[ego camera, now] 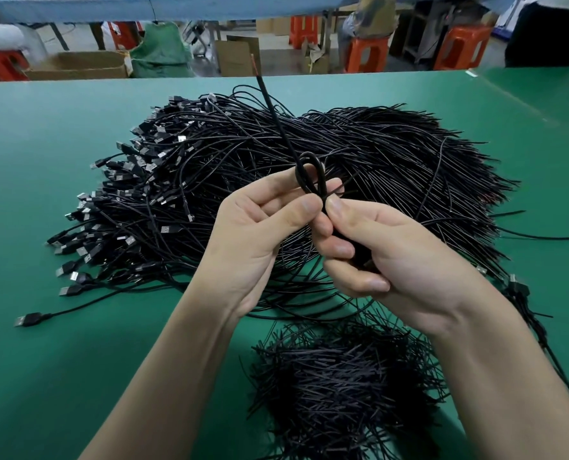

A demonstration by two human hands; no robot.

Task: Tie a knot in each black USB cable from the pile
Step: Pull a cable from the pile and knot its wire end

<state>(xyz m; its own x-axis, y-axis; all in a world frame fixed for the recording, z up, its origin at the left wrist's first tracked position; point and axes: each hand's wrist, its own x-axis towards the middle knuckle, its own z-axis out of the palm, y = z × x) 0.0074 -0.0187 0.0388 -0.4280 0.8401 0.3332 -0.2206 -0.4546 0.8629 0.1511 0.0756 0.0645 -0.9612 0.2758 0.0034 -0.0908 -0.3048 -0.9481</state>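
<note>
Cable (278, 122) is pinched between both hands (a small loop stands just above the fingertips), its bare end pointing up and away. Left hand (260, 227) nips the loop's base with thumb and forefinger; right hand (392, 257) curls round the strand below, touching the left. Beyond them the pile (376, 154) lies on the table (44, 194); a heap (343, 376) of short black bits sits under the right wrist. Box (77, 66) far beyond: contents unclear. The right palm hides the cable's lower run.

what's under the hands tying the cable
The pile of black USB cables on the green table. The left hand and right hand cover its near middle, so that part is hidden.
</note>
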